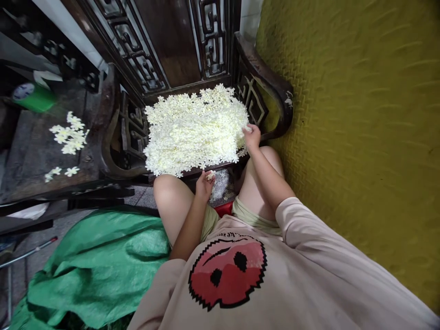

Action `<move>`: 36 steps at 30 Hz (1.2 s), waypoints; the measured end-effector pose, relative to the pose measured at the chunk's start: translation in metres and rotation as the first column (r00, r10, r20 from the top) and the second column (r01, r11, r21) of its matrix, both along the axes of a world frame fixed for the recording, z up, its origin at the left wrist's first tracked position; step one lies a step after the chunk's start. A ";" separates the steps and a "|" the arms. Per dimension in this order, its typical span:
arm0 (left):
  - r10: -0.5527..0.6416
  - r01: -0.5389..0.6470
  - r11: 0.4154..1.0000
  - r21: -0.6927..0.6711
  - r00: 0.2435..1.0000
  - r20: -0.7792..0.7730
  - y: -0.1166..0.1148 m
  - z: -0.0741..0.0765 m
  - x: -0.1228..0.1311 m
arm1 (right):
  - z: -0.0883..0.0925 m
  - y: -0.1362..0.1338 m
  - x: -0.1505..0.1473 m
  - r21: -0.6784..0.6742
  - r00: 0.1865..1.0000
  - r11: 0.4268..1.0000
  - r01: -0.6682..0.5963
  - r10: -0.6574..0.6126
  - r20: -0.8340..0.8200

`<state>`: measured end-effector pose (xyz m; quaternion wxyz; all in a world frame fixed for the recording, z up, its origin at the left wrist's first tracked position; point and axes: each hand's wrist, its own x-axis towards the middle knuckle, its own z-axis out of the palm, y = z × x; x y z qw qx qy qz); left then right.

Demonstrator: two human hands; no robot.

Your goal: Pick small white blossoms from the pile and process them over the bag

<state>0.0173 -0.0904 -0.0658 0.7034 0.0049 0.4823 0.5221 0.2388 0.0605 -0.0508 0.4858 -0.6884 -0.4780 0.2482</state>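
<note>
A thick heap of small white-yellow artificial-looking flowers (195,130) covers the seat of a dark carved wooden chair (182,64) before me. Between my knees, below the seat's front edge, my left hand (205,185) is closed around a few of these flowers, which poke out past the fingertips. At the heap's right edge my right hand (252,136) has its fingers pinched together on a white flower, touching or nearly touching the pile. The exact number of blossoms in either hand cannot be made out.
Loose flowers (71,135) and a green roll of tape (34,97) lie on a dark wooden side table (30,146) at left. A green sack (103,261) slumps on the floor by my left leg. A yellow textured sheet (357,114) rises along the right.
</note>
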 end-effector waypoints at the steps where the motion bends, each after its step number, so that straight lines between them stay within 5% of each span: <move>1: -0.001 0.001 1.000 0.003 1.000 0.004 0.000 0.000 0.000 | 0.001 -0.012 -0.011 -0.041 0.997 0.996 -0.080 0.078 -0.028; 2: -0.001 0.001 1.000 0.005 1.000 0.008 0.000 0.000 0.000 | 0.001 -0.027 -0.024 -0.101 0.976 0.972 -0.211 0.204 -0.070; 5: 0.005 -0.005 1.000 0.008 1.000 0.022 0.001 0.001 0.001 | 0.000 -0.078 -0.062 -0.212 0.792 0.764 -0.609 0.576 -0.201; 8: 0.015 -0.015 1.000 0.000 0.999 0.030 0.002 0.002 0.001 | -0.003 -0.111 -0.083 -0.273 0.751 0.700 -0.660 0.618 -0.231; 21: -0.022 0.020 0.998 -0.060 0.999 -0.036 0.002 0.006 0.002 | -0.008 -0.097 -0.082 -0.219 0.819 0.808 -0.547 0.462 -0.340; 24: -0.028 0.020 0.996 -0.092 0.996 -0.085 0.000 0.007 0.002 | -0.008 -0.072 -0.064 -0.194 0.879 0.884 -0.425 0.352 -0.322; 27: -0.047 0.037 0.996 -0.085 0.992 -0.118 -0.001 0.008 0.002 | -0.004 -0.036 -0.036 -0.129 0.953 0.976 -0.176 0.136 -0.272; 31: -0.077 0.068 0.995 -0.076 0.989 -0.126 -0.001 0.012 0.002 | 0.001 -0.012 -0.017 -0.213 0.976 0.973 0.091 -0.130 -0.173; 33: -0.090 0.082 0.994 -0.066 0.989 -0.121 -0.001 0.012 0.002 | 0.001 -0.023 -0.025 -0.257 0.989 0.966 0.009 -0.047 -0.143; 36: -0.116 0.112 0.993 -0.039 0.989 -0.093 0.000 0.012 0.003 | -0.001 -0.063 -0.052 -0.283 0.918 0.878 -0.386 0.336 -0.211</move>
